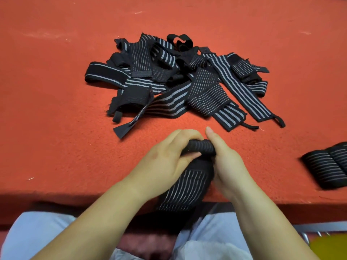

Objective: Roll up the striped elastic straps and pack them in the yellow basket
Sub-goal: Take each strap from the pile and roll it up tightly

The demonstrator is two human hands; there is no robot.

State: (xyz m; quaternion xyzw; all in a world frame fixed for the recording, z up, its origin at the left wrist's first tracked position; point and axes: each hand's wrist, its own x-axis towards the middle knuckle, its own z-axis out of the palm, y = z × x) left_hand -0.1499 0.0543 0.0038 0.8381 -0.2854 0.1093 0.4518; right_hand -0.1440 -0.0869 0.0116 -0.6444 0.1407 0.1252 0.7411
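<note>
A black strap with thin white stripes (185, 188) lies at the near edge of the red table, its far end wound into a small roll (201, 146). My left hand (165, 160) grips the roll from the left, fingers curled over its top and thumb under it. My right hand (228, 162) holds the roll's right end, with the index finger pointing forward. The strap's loose tail hangs over the table edge toward my lap. A pile of several unrolled striped straps (180, 79) lies further back. A yellow patch, perhaps the basket (328, 247), shows at the bottom right corner.
Two rolled straps (327, 166) lie side by side at the right edge of the red felt table (56, 109). My lap in light trousers fills the bottom of the view, next to a metal frame (319, 228) at the lower right.
</note>
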